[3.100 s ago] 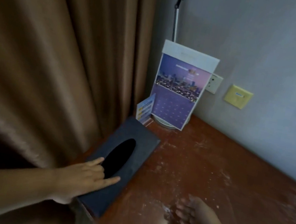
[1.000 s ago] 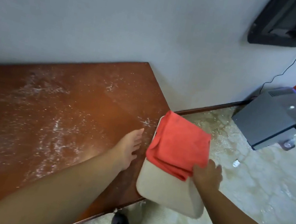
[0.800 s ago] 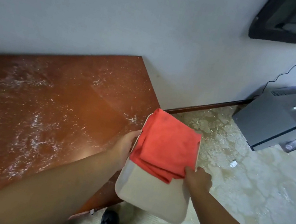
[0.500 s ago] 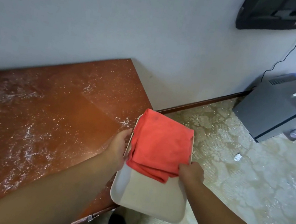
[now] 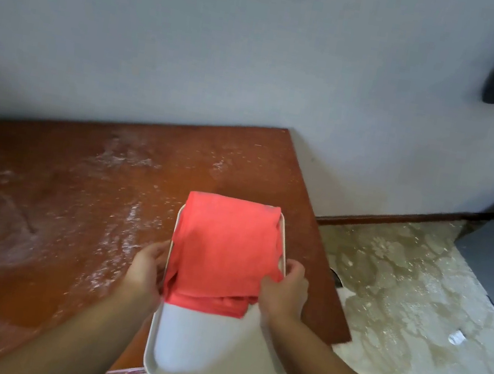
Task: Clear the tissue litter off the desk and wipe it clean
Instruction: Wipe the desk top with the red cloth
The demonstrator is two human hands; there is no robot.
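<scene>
Tissue litter (image 5: 123,225): white flecks and smears across the bench (image 5: 60,189); apparently uncleared, wiping not begun. Red cloth (image 5: 226,248): folded, lying in white tray (image 5: 204,364) over the bench's right end. Hands: left hand (image 5: 146,271) and right hand (image 5: 284,289) curled round the tray's side rims.
</scene>
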